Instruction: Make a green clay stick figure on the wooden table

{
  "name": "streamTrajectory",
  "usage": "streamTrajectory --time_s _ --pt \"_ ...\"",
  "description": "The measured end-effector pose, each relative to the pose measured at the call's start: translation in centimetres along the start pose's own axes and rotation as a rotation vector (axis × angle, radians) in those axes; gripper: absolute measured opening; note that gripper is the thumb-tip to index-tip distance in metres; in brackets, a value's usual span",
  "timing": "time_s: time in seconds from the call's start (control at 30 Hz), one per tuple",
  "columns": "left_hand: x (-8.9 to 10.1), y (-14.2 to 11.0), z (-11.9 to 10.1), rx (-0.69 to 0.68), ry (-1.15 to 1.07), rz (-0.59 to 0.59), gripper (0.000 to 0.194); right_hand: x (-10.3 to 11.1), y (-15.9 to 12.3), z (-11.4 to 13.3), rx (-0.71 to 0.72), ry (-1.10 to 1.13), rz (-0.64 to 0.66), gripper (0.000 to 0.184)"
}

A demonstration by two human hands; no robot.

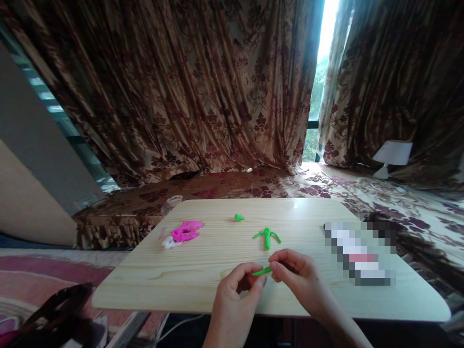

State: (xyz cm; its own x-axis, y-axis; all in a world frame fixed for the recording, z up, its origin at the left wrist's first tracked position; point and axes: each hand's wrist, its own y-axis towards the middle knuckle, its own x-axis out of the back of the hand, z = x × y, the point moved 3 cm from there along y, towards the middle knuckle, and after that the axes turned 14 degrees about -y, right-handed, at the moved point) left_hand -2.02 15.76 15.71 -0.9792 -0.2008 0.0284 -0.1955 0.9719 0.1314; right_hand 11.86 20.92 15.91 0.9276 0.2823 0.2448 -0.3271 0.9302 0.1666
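Left hand (239,295) nearest: thumb and forefinger close together on the left part of a green modelling-clay strip (261,271). Right hand (299,273): fingertips pinched on the strip's right end; exact contact is hidden by the fingers. Strip is held just above the near part of the wood-grain tabletop (174,280), tapering to a point at the left.

Step in hand reads as fingertip shaping. My take: light, even pressure, since clay this thin should dent or neck down easily. Support it with the left while the right works; don't pull both ends at once, or it could stretch and snap. Turn it a little between pinches so it doesn't go flat on one side. Keep knuckles low, so a drop costs nothing.

Just beyond the right hand: green clay piece (267,239), upright stem with two thin curved arms. Arms look fragile; keep the right knuckles off them. Off to the left, well apart: pink clay (186,232) beside a crumpled white wrapper (168,242). I'd avoid touching the pink between pinches, colour may transfer. Farther back: small green lump (238,217), clear of both hands.
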Motion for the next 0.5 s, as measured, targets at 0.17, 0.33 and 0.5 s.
streamTrajectory --time_s 0.17,0.33,0.5 --pt "-0.1 0.4 -0.7 -0.186 0.169 0.01 0.014 -0.7 0.2 0.4 0.007 -0.022 0.017 0.02" --pt "0.9 3.2 0.4 -0.287 0.254 -0.08 0.014 2.7 1.6 0.2 0.044 -0.191 -0.09 0.03" --pt "0.5 6.7 1.9 -0.33 0.383 -0.042 0.018 5.6 4.2 -1.5 0.239 -0.601 -0.234 0.019"
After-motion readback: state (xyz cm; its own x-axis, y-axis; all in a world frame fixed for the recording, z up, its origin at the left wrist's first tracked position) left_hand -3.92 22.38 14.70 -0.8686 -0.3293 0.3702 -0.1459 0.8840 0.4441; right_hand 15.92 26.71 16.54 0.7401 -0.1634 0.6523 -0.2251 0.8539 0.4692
